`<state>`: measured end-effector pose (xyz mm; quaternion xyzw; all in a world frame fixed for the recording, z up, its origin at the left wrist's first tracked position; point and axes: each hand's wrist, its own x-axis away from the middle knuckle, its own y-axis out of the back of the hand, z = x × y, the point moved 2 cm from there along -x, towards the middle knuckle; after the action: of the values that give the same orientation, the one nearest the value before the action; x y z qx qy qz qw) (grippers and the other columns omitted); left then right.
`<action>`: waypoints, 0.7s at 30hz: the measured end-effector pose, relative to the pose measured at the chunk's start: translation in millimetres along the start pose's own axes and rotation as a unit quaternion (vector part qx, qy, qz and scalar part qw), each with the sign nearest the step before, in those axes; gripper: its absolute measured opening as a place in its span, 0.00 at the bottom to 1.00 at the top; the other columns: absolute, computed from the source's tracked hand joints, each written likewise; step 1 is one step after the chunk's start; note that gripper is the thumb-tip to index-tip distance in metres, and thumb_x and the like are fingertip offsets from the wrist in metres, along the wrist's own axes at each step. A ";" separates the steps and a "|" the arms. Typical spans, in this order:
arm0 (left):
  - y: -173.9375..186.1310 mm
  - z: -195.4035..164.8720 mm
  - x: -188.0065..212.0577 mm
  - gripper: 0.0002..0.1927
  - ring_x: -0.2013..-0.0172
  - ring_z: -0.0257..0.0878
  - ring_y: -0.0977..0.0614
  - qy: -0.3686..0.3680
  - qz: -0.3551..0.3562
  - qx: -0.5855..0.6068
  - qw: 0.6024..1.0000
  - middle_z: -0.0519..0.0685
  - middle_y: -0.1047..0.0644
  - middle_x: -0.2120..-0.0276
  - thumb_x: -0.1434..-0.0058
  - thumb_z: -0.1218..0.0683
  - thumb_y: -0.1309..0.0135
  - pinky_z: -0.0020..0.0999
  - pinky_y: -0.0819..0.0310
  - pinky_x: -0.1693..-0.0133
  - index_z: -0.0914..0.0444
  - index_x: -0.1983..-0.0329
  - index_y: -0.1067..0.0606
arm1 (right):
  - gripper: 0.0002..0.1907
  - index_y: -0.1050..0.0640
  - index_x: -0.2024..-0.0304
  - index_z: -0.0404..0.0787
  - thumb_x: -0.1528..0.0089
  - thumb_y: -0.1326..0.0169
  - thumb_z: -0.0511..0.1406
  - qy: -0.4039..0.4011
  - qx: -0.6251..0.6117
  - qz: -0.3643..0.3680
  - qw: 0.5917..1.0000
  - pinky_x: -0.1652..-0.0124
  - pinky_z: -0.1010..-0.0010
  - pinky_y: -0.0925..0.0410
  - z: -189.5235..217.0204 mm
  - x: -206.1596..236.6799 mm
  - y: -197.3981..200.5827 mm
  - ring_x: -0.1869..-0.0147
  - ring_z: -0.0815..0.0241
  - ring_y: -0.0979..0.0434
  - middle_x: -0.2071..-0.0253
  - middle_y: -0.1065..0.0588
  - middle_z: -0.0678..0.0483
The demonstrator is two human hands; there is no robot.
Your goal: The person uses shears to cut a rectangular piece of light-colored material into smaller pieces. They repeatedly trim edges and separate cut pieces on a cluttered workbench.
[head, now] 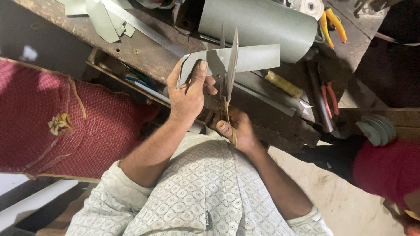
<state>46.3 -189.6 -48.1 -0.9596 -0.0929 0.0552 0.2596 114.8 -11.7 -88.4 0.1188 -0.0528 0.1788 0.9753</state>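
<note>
The left hand (187, 97) pinches a thin, dull grey strip of sheet metal (245, 59), thumb on top and fingers (211, 85) closed beneath its near end, so the strip stands out flat and level above the worktop (144, 54). The right hand (238, 130) is wrapped shut around the worn, yellowish handles of long metal shears (229, 74), whose two narrow pointed blades stand apart and cross the strip about midway along it, just right of the left thumb. Beyond the strip lies a large curled sheet of the same matt grey metal (262, 24), bowed like a half-roll. To the left of the strip, offcuts of pale sheet (103, 17) lie in angular slivers on the worktop, which is dark, rusty, scarred and pitted with small holes. To the right of the strip sit yellow-handled pliers (330, 24), red-handled pliers (329, 98) and a yellow-wrapped tool handle (283, 84); farther right is a stepped grey-green pulley (376, 129). Well left of the strip is a red woven cushion (57, 122) with gold trim. Below the worktop the floor (341, 196) is bare pale concrete.
</note>
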 end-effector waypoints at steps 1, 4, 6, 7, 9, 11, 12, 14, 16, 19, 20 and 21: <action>-0.3 -0.3 0.1 0.10 0.71 0.34 0.20 0.000 0.001 -0.002 1.000 0.47 0.23 0.67 0.26 0.55 0.46 0.30 0.20 0.73 0.68 0.52 0.25 | 0.43 0.25 0.63 0.36 0.44 0.47 0.71 0.002 0.002 0.004 1.000 0.67 0.72 0.35 -0.2 0.6 0.3 0.66 0.68 0.33 0.70 0.29 0.59; -0.9 -1.5 0.5 0.10 0.70 0.33 0.20 -0.005 0.006 -0.007 1.000 0.47 0.23 0.66 0.26 0.54 0.46 0.29 0.20 0.73 0.68 0.52 0.25 | 0.44 0.25 0.64 0.35 0.44 0.48 0.71 -0.004 -0.003 0.010 1.000 0.67 0.72 0.35 -0.1 1.7 0.7 0.66 0.68 0.33 0.70 0.29 0.59; -1.2 -1.6 1.5 0.10 0.71 0.33 0.20 0.003 0.008 -0.017 1.000 0.47 0.23 0.67 0.26 0.54 0.47 0.29 0.20 0.73 0.68 0.52 0.25 | 0.45 0.25 0.64 0.35 0.45 0.48 0.72 -0.012 -0.006 0.009 1.000 0.68 0.72 0.35 0.4 2.4 1.1 0.66 0.67 0.32 0.70 0.29 0.58; -1.2 -1.5 2.0 0.11 0.71 0.33 0.20 0.006 0.010 -0.023 1.000 0.47 0.23 0.67 0.26 0.54 0.47 0.28 0.20 0.73 0.68 0.52 0.25 | 0.46 0.25 0.64 0.34 0.45 0.48 0.72 -0.014 -0.006 0.008 1.000 0.68 0.72 0.34 0.7 2.6 1.3 0.66 0.67 0.31 0.70 0.28 0.58; -1.8 -1.8 1.9 0.11 0.71 0.33 0.19 -0.013 0.029 -0.033 0.999 0.48 0.22 0.67 0.26 0.54 0.48 0.29 0.19 0.73 0.68 0.52 0.25 | 0.47 0.24 0.63 0.33 0.46 0.48 0.72 -0.017 0.001 0.003 1.000 0.67 0.71 0.33 1.6 2.8 2.3 0.66 0.66 0.29 0.70 0.27 0.57; -2.8 -0.8 3.4 0.11 0.71 0.33 0.19 -0.018 0.035 -0.036 0.999 0.48 0.22 0.68 0.25 0.54 0.48 0.29 0.19 0.73 0.68 0.52 0.25 | 0.49 0.24 0.61 0.32 0.47 0.49 0.73 -0.022 0.013 -0.001 1.000 0.66 0.71 0.31 2.8 4.4 2.8 0.65 0.65 0.28 0.69 0.26 0.55; -3.0 0.0 4.2 0.11 0.71 0.33 0.19 -0.013 0.031 -0.036 0.999 0.48 0.23 0.68 0.25 0.54 0.48 0.29 0.19 0.73 0.69 0.52 0.25 | 0.49 0.24 0.59 0.31 0.47 0.49 0.73 -0.020 0.016 -0.003 1.000 0.65 0.70 0.30 3.6 4.9 2.9 0.63 0.65 0.27 0.68 0.26 0.54; -3.3 1.6 5.1 0.11 0.71 0.33 0.19 -0.006 0.027 -0.031 0.999 0.48 0.23 0.67 0.26 0.54 0.48 0.29 0.19 0.73 0.69 0.52 0.26 | 0.51 0.24 0.56 0.30 0.46 0.49 0.73 -0.015 0.022 -0.008 1.000 0.61 0.70 0.28 5.0 5.3 3.3 0.60 0.64 0.25 0.65 0.24 0.53; -3.1 2.6 5.7 0.11 0.71 0.33 0.19 -0.002 0.026 -0.025 0.999 0.49 0.22 0.66 0.26 0.54 0.48 0.29 0.19 0.73 0.69 0.52 0.26 | 0.51 0.25 0.55 0.29 0.46 0.49 0.72 -0.018 0.009 -0.007 1.000 0.59 0.69 0.28 5.4 5.3 2.9 0.59 0.63 0.24 0.64 0.23 0.52; -3.4 3.4 6.4 0.10 0.71 0.34 0.20 -0.004 0.019 -0.011 1.000 0.49 0.22 0.66 0.26 0.55 0.47 0.29 0.20 0.73 0.69 0.52 0.25 | 0.51 0.25 0.54 0.30 0.46 0.48 0.72 -0.027 0.007 -0.014 1.000 0.60 0.70 0.28 4.1 6.5 2.1 0.59 0.64 0.24 0.64 0.23 0.52; -3.6 4.1 6.6 0.10 0.71 0.34 0.20 0.004 0.015 -0.003 1.000 0.49 0.22 0.66 0.26 0.55 0.47 0.29 0.20 0.73 0.69 0.53 0.25 | 0.50 0.25 0.54 0.30 0.46 0.48 0.72 -0.030 0.010 -0.017 0.999 0.60 0.70 0.28 2.9 7.0 2.1 0.60 0.64 0.24 0.64 0.23 0.53; -3.9 4.4 6.8 0.10 0.71 0.34 0.19 0.013 0.011 0.004 1.000 0.49 0.22 0.66 0.26 0.55 0.47 0.30 0.20 0.73 0.69 0.53 0.25 | 0.49 0.25 0.56 0.30 0.46 0.48 0.71 -0.038 0.009 -0.019 0.999 0.61 0.71 0.28 1.6 7.5 2.0 0.61 0.64 0.24 0.65 0.23 0.53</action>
<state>51.6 -182.7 -50.3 -0.9602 -0.0785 0.0464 0.2639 121.0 -7.7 -85.4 0.1347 -0.0856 0.1562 0.9747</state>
